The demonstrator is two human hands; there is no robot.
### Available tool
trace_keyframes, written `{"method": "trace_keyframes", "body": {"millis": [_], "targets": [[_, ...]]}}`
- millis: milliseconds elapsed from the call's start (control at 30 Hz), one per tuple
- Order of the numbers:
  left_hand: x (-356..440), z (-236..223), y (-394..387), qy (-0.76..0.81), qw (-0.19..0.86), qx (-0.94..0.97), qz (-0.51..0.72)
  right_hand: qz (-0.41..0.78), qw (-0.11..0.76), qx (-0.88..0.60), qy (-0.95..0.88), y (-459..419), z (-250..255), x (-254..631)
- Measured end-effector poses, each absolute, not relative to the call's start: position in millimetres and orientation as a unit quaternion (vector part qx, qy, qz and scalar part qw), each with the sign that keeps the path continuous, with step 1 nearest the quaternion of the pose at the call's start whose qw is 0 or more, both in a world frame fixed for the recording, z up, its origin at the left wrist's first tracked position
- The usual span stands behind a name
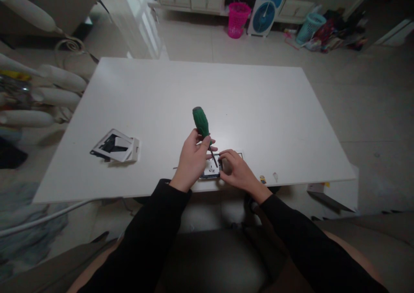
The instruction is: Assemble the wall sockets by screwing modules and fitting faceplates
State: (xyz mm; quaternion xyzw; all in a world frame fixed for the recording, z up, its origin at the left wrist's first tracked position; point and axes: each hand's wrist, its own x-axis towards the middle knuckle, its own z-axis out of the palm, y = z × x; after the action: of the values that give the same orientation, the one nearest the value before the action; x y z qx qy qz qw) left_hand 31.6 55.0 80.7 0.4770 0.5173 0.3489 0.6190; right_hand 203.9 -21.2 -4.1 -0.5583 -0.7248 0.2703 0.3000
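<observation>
A screwdriver [201, 121] with a green handle is gripped in my left hand [191, 158], its handle tilted up and away from me. The dark shaft slants down over a white wall socket [209, 170] with a dark rim, at the table's near edge. Whether the tip touches the socket I cannot tell. My right hand [235, 168] holds the socket's right side between thumb and fingers. Part of the socket is hidden behind my left hand. A pale frame-like piece [239, 154] shows behind my right hand.
On the left of the white table [258, 99] lie a box and white frames with black parts [116, 146]. Two small items, one like a yellow-blue figure [263, 179], lie near the right front edge. Beyond stand a pink basket [238, 20] and a fan [263, 14].
</observation>
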Motion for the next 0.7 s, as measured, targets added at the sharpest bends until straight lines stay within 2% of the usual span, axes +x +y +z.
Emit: {"method": "trace_keyframes", "body": {"millis": [233,400,700], "targets": [[33.6,76.9,52.9,0.508,0.623,0.476,0.357,0.299,0.264,-0.564,-0.723,-23.3,-8.0,206.2],[38.1,65.8,46.0,0.489,0.627,0.489,0.359,0.303,0.272,-0.549,-0.730,-23.0,-9.4,206.9],[41.2,53.0,40.0,0.454,0.550,0.610,0.346,0.313,0.269,-0.549,-0.726,-21.3,-10.1,207.0]]}}
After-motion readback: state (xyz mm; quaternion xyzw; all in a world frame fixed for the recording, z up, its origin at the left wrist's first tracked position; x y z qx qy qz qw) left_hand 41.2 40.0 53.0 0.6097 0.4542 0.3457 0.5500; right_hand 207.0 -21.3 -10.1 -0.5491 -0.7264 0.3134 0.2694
